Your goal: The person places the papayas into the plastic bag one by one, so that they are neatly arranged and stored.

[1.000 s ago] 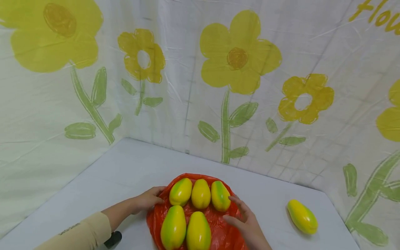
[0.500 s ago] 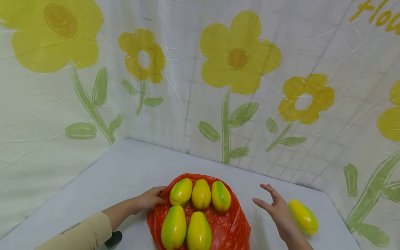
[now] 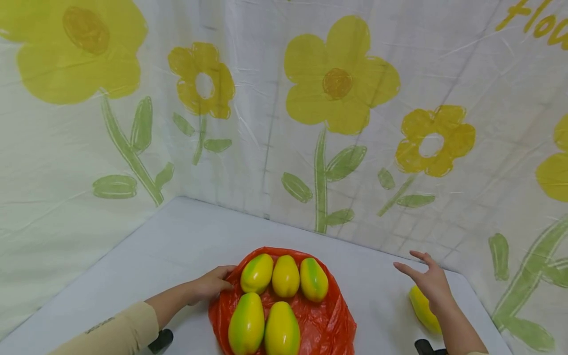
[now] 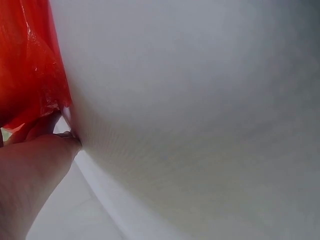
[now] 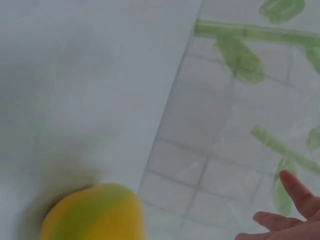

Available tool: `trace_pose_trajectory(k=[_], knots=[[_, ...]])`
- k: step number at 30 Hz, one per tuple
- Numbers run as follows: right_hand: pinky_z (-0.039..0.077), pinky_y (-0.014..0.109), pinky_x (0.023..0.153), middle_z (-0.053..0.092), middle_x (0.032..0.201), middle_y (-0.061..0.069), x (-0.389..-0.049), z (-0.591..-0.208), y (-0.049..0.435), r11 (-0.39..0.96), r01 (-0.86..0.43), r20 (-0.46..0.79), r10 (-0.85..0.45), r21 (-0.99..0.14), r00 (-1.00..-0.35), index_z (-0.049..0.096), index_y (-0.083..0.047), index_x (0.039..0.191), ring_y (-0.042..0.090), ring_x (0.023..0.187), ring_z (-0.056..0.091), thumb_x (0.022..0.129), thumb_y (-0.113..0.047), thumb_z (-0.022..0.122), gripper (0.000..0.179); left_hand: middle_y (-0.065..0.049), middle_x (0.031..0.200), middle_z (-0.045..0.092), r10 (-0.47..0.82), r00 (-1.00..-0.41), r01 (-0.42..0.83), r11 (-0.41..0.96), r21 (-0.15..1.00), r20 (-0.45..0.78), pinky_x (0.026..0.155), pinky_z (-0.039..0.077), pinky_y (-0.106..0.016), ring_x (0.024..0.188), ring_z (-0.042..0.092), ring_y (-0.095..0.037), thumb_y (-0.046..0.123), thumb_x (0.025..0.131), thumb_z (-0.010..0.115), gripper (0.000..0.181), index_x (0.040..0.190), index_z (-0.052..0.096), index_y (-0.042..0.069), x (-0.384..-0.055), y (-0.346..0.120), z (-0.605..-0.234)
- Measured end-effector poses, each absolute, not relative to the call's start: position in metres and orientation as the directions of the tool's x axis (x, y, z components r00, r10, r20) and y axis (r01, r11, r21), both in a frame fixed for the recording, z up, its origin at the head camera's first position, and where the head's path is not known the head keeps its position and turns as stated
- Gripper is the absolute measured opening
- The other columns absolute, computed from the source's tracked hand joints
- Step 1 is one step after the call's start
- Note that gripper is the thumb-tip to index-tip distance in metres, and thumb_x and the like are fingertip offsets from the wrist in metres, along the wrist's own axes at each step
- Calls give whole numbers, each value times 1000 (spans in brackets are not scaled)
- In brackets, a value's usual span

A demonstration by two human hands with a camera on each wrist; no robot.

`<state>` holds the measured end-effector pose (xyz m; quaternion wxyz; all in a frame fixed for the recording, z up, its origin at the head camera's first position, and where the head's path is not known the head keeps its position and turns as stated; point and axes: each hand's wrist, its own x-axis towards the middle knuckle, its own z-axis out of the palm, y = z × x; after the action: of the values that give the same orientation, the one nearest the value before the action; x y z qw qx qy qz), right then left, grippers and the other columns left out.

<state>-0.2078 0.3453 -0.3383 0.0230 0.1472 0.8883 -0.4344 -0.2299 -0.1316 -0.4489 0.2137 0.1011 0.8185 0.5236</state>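
A red plastic bag (image 3: 326,315) lies spread on the table with several glossy yellow-green papayas on it, among them one papaya (image 3: 285,276) in the back row and another (image 3: 282,329) in front. My left hand (image 3: 212,283) holds the bag's left edge; the left wrist view shows its thumb and fingers at the red plastic (image 4: 35,65). My right hand (image 3: 432,286) hovers over a lone papaya (image 3: 421,308) at the right of the table, fingers spread and holding nothing, partly covering it. In the right wrist view that papaya (image 5: 95,215) is below and left of the fingertips (image 5: 295,187).
The white table (image 3: 191,231) reaches back to a hanging curtain (image 3: 253,162) printed with yellow flowers. Black straps show near both wrists, such as the left strap (image 3: 160,340).
My right hand has left the bag's right side and moved right, up to and over the lone papaya. The left hand and the papayas on the bag stay put.
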Motion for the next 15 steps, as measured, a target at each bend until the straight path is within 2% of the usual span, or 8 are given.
trace_pose_trajectory(k=[3,6,10,15], knots=[[16,67,107,-13,154,21,-215,-344,361,609,321,-169,294,-725,-941,14,-6,149,51,136,6,80,-58,60,97,-11,127,55,392,-888,-53,434,899,-242,93,49,-45,104,53,-20,6,86,55,49,134,46,6,-230,-131,-448],[4,70,106,0,152,28,-221,-351,373,634,366,-153,365,-682,-918,18,-4,147,53,133,10,79,-59,60,97,-11,127,56,390,-887,-61,434,899,-248,93,50,-44,102,53,-19,6,86,55,49,134,46,6,-230,-131,-447],[-14,76,97,9,149,32,-225,-360,390,675,409,-161,400,-614,-902,22,-2,144,55,133,5,76,-65,59,100,-11,127,56,386,-888,-69,431,900,-252,93,50,-44,102,54,-19,6,87,54,48,134,46,6,-229,-131,-447],[-9,81,92,12,145,37,-226,-375,412,745,443,-212,391,-498,-896,25,1,141,59,129,8,73,-71,56,104,-10,125,57,387,-892,-50,435,899,-236,93,50,-44,101,54,-19,6,87,54,47,133,47,6,-228,-132,-449]])
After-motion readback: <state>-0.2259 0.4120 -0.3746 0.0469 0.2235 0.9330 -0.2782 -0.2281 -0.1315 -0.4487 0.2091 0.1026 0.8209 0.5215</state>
